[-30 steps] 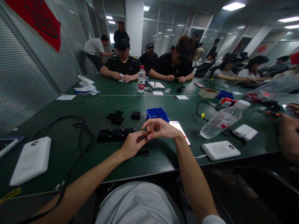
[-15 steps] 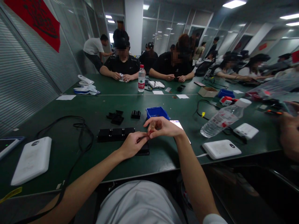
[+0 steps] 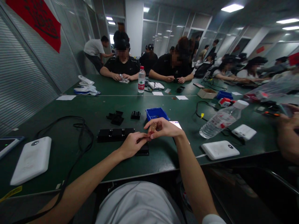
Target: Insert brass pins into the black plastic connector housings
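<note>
My right hand (image 3: pixel 164 128) is closed around a screwdriver (image 3: pixel 153 127) with a short, see-through amber handle, held roughly upright. Its tip is hidden behind the fingers. My left hand (image 3: pixel 133 144) meets it at the fingertips, thumb and fingers pinched together; whatever lies between them cannot be made out. Beneath the left hand a flat black plastic part (image 3: pixel 143 151) shows on the table, mostly covered. Just behind that hand lies a row of black block-shaped parts (image 3: pixel 115 134). A blue tray (image 3: pixel 157 112) stands beyond the right hand.
Loose black pieces (image 3: pixel 115 117) and a small black block (image 3: pixel 135 115) lie farther back. Right of my arm are a phone (image 3: pixel 175 125), a tilted water bottle (image 3: pixel 223 119) and a white power bank (image 3: pixel 220 150). Another power bank (image 3: pixel 31 160) and a black cable (image 3: pixel 80 137) are leftward.
The view has shifted slightly. Both hands keep nearly the same place and grip, and the screwdriver handle looks a little more tilted.
</note>
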{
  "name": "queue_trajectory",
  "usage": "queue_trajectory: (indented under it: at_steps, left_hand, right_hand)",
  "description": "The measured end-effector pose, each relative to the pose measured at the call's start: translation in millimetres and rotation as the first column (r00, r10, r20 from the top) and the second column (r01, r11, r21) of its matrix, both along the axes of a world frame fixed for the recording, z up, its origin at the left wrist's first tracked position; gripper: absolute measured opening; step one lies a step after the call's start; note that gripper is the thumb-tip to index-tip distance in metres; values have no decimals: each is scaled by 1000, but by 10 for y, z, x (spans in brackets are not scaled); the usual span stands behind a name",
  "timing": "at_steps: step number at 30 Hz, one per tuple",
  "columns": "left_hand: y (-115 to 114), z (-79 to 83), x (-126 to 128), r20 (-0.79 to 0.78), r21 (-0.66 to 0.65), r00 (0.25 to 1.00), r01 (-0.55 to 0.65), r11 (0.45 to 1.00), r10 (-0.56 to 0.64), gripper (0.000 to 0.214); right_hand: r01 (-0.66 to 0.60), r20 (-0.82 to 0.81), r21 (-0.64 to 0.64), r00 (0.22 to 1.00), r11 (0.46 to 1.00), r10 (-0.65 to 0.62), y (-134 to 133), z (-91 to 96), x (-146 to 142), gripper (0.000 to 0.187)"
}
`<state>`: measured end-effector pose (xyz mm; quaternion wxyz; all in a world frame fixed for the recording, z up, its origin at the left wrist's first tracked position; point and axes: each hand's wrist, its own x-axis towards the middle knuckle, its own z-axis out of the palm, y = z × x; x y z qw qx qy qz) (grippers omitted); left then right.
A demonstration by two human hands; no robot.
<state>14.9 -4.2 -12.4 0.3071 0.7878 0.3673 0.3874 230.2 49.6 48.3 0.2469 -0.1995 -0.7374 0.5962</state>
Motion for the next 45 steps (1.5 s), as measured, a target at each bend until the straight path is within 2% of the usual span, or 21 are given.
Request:
queue_trajectory:
  at_steps: [3, 8, 16, 21, 31, 40, 45]
  left_hand:
    - [-8, -4, 12, 25, -13, 1000, -9, 1000, 9, 21]
    - [-25, 49, 23, 49, -17, 999, -1, 1000, 2, 25]
    - [-23, 45, 25, 17, -25, 999, -27, 999, 28, 31]
    - [-7, -15, 8, 6, 13, 1000, -19, 1000, 19, 21]
    - [-5, 44, -20, -93, 58, 995, 23, 998, -18, 23]
    - [-1, 14, 14, 32, 29, 999, 22, 999, -23, 13]
    - [4, 14, 18, 23, 21, 1000, 12, 1000, -12, 16]
  right_hand:
    - [-22, -16, 21, 1000, 1000, 22, -11, -3, -26, 46]
    - [5, -39, 121, 999, 993, 0, -27, -6, -94, 25]
    - [15, -2, 76, 1000, 997, -15, -35, -7, -89, 29]
    - [55, 32, 30, 998, 998, -56, -29, -14, -59, 49]
    - [44, 27, 33, 999, 999, -45, -30, -13, -39, 45]
    - [27, 11, 33, 1000, 999, -27, -36, 29, -28, 35]
    - [6, 8, 27, 1000, 1000, -7, -35, 6, -53, 43]
